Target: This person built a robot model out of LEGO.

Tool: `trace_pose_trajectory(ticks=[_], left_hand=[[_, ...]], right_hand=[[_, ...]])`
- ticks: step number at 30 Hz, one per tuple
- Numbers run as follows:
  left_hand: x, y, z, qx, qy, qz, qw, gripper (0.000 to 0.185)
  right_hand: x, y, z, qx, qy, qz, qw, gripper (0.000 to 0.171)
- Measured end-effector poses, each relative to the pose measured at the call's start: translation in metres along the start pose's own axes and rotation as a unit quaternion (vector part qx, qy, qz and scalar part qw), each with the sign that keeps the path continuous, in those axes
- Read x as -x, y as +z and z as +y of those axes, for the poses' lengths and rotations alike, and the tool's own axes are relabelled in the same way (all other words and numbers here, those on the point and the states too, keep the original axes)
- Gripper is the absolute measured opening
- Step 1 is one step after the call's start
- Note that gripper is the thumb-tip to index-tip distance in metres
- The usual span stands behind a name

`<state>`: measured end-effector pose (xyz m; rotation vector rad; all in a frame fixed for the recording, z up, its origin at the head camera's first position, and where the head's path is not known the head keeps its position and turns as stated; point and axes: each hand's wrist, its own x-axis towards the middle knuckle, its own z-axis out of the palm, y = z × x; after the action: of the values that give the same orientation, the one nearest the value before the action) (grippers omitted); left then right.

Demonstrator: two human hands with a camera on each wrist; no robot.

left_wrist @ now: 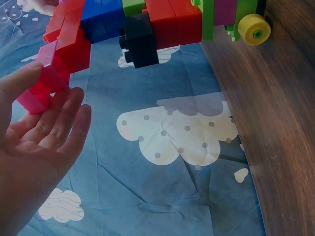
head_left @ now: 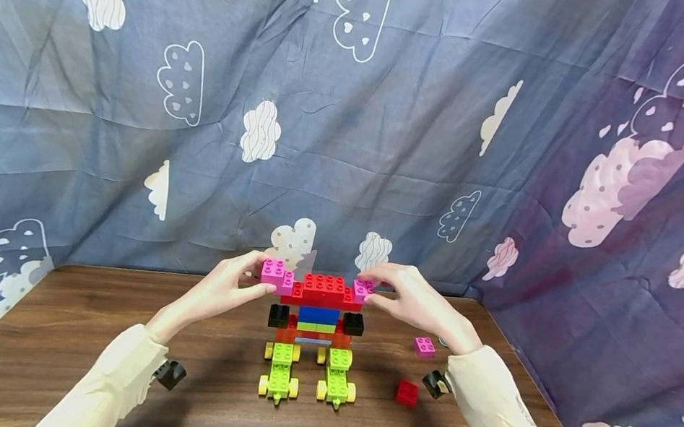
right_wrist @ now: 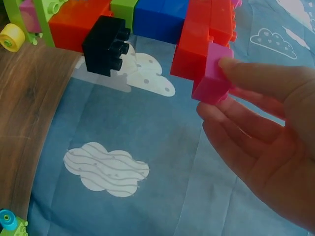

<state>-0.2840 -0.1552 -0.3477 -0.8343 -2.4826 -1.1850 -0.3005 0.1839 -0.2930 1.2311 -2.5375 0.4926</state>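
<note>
A figure of toy building blocks stands in the middle of the table, with red bricks (head_left: 324, 285) across its top and a blue brick (head_left: 319, 315) below them. Black bricks (head_left: 353, 324) stick out at both sides, and two lime wheeled bases (head_left: 337, 380) with yellow wheels are at the bottom. At the upper left end my left hand (head_left: 225, 287) pinches the stepped pink bricks (left_wrist: 53, 61) between thumb and fingers. My right hand (head_left: 413, 301) pinches a single pink brick (right_wrist: 215, 73) against the red one at the upper right end, thumb on one face.
To the right of the figure lie a loose pink brick (head_left: 424, 347) and a red brick (head_left: 407, 393). A small teal piece (head_left: 443, 342) shows partly behind the right wrist. Blue cloth (head_left: 210, 173) with printed clouds hangs behind the wooden table (head_left: 209, 414) and along its right side.
</note>
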Motion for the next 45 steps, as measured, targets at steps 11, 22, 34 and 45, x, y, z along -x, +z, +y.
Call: trace_pose_trajectory(ticks=[11,22,34,45], left_hand=[[0.000,0.000,0.002,-0.003,-0.002,0.000,1.0000,0.044],[0.001,0.002,-0.001,-0.004,-0.004,-0.001,1.0000,0.043],[-0.001,0.001,-0.002,-0.002,0.012,0.003,0.9999,0.042],[-0.001,0.001,-0.003,-0.009,0.018,0.008,0.9998,0.039]], right_hand=[[0.038,0.006,0.037,0.020,0.042,0.067,0.997,0.025],[0.091,0.045,0.088,0.059,0.119,-0.064,0.989,0.025],[0.103,0.065,0.112,0.056,0.125,-0.105,0.985,0.030],[0.103,0.074,0.110,0.029,0.147,-0.107,0.983,0.033]])
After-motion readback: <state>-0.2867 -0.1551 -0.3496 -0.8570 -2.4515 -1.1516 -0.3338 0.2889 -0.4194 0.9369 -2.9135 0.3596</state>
